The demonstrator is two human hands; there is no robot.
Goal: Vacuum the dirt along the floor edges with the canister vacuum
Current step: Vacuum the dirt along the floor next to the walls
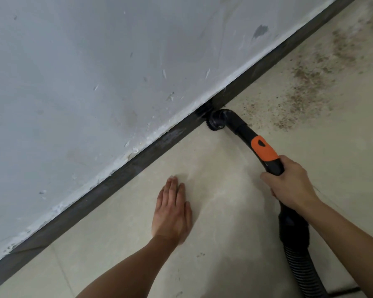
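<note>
My right hand (289,181) grips the black vacuum handle (265,151), which has an orange band. Its curved tube ends in a round black brush nozzle (207,117) pressed against the dark baseboard (121,177) where it meets the white wall. My left hand (172,209) lies flat on the beige floor tile, fingers together, holding nothing. A ribbed black hose (299,265) runs from the handle toward the lower right. Brown dirt (306,82) is scattered over the floor to the right of the nozzle, along the baseboard. The canister is out of view.
A scuffed white wall (95,72) fills the upper left, with crumbly white plaster along its bottom edge. Beige floor tiles (213,244) fill the lower right, with a few specks near my arms.
</note>
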